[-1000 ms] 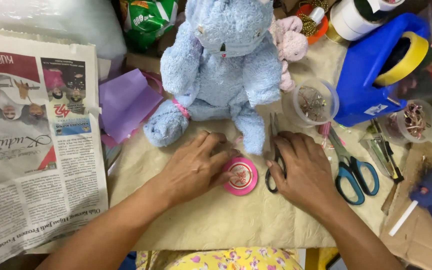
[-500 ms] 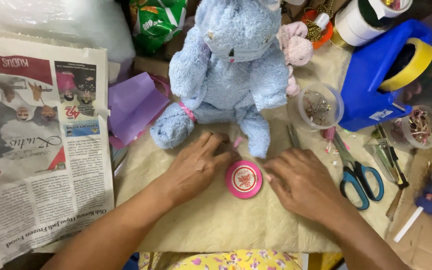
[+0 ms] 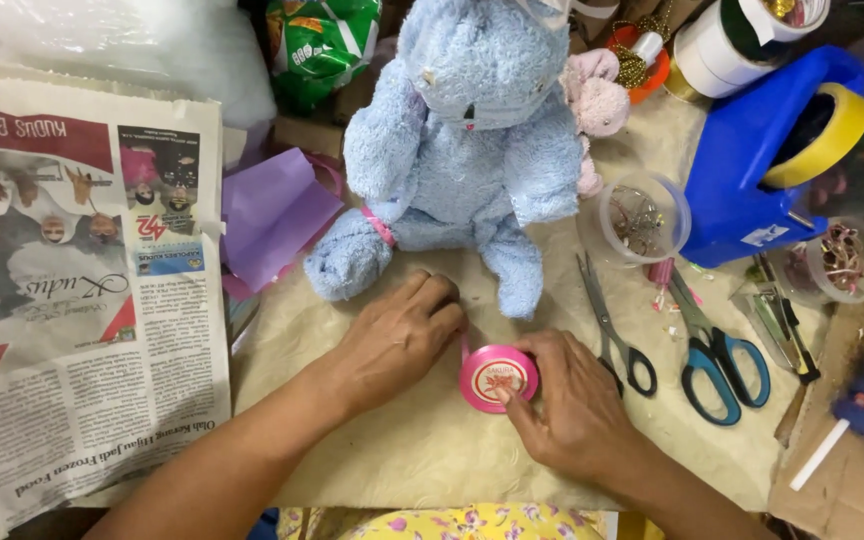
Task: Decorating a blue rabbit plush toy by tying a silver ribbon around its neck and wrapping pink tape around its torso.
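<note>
Ribbon spool: a small pink ribbon spool (image 3: 497,377) lies flat on the cream paper (image 3: 392,450) covering the table, just in front of the blue plush bear (image 3: 462,150) and between the two hands.
Handling: it looks light and stiff at the rim, likely to slide or roll if nudged; the wound ribbon is soft and thin. The round edge seems the best place to take it, thumb on one side and fingers on the other.
Right hand: the right hand (image 3: 577,415) has its grip pinched on the spool, thumb over the face and fingers curled round the far edge.
Left hand: the left hand (image 3: 402,340) rests palm down just beside the spool, fingers loosely curled near the bear's foot. A short pink tail of ribbon seems to rise between its fingertips and the spool, though whether it is pinched I cannot tell.
Nearby: black scissors (image 3: 612,335) and blue scissors (image 3: 717,355) lie to the right; a newspaper (image 3: 72,300) sits at the left.
</note>
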